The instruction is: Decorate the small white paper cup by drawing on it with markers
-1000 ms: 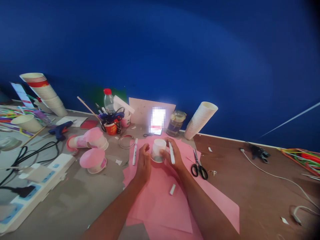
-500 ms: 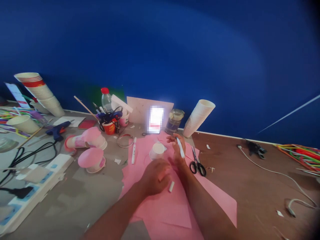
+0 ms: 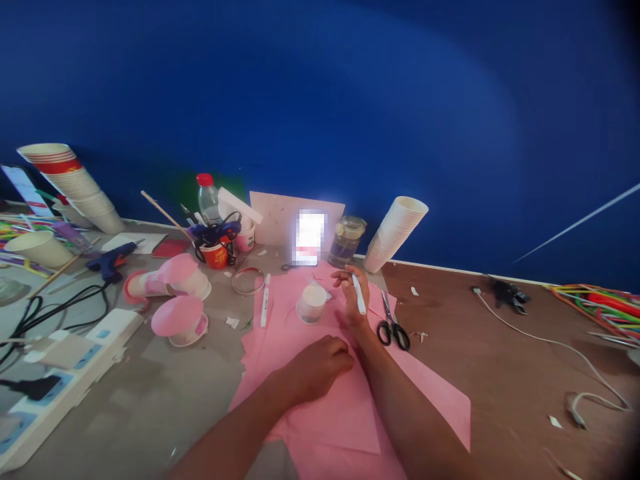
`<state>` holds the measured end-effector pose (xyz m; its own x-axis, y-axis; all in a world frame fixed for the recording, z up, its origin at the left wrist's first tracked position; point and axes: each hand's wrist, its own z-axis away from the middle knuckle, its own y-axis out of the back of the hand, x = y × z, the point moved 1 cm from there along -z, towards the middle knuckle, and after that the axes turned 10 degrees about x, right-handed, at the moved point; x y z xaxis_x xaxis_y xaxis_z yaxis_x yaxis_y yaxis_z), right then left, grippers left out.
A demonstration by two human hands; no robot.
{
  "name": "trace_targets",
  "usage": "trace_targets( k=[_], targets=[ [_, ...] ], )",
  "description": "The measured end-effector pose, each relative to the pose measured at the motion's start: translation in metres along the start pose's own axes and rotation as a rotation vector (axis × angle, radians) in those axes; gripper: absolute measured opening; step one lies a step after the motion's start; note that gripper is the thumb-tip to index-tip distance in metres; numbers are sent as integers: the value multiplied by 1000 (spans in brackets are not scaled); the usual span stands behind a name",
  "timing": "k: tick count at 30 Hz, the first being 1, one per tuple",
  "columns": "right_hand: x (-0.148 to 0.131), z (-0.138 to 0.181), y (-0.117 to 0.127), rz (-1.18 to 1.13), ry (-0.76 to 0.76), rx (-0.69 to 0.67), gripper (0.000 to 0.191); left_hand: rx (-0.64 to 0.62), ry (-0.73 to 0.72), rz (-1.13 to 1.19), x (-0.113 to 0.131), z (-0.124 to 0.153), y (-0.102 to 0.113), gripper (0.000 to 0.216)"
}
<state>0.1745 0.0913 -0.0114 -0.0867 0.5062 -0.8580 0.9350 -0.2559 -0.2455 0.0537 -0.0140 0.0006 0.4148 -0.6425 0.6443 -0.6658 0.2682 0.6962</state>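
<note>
My right hand (image 3: 351, 298) is raised a little above the pink paper (image 3: 320, 413), fingers closed round a white marker (image 3: 359, 294). Just left of it a small white paper cup (image 3: 312, 303) stands on the pink paper, touched by neither hand. My left hand (image 3: 320, 363) rests knuckles-up on the paper nearer to me, fingers curled under. The small white cap that lay there is hidden beneath its fingertips. A second white marker (image 3: 265, 309) lies at the paper's left edge.
Black scissors (image 3: 393, 325) lie right of my right hand. Behind stand a lit phone (image 3: 309, 237), a glass jar (image 3: 346, 241) and a leaning cup stack (image 3: 395, 233). Pink-covered cups (image 3: 180, 319), a glue gun (image 3: 111, 259) and a power strip (image 3: 65, 373) fill the left; cables (image 3: 545, 343) lie right.
Both hands left the cup. The right hand lifted away with the marker. The left hand drew back toward me and came down over the white cap on the pink paper.
</note>
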Motion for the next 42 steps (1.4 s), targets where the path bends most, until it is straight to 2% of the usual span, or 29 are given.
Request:
trace_targets(
  k=[3,5,7,9,12,16,18,20,23,28,31,35,42],
  targets=[
    [-2,-1,-2,-49,-46,30,32,247,255,439,-3,-4,7,23],
    [-6,-4,-5,-110,-103,52,32,416,478,835,-7,-6,16,22],
    [-15,-7,-9,-167,-171,65,35,521,585,1202,-10,-8,27,26],
    [-27,-10,-13,-206,-224,60,41,592,612,1427,-14,-8,37,28],
    [-47,-10,-19,-226,-257,30,44,740,631,1623,-21,-7,48,31],
    [-69,5,-26,-282,-228,-38,13,926,619,1742,-29,-6,55,25],
    [-74,16,-29,-266,-173,-89,5,997,613,1769,-32,-5,58,20],
    [-76,26,-33,-173,-140,-145,4,1017,600,1792,-34,-4,60,20],
    [-74,33,-37,-90,-164,-163,7,983,550,1798,-35,-3,62,24],
    [-71,33,-41,-109,-179,-121,11,927,522,1724,-36,-2,64,31],
    [-72,33,-42,-92,-182,-113,18,911,523,1652,-36,-2,64,24],
    [-76,33,-44,-70,-170,-105,23,876,513,1619,-36,-3,63,31],
    [-80,36,-48,-58,-148,-162,24,852,561,1628,-35,-3,60,30]
  ],
)
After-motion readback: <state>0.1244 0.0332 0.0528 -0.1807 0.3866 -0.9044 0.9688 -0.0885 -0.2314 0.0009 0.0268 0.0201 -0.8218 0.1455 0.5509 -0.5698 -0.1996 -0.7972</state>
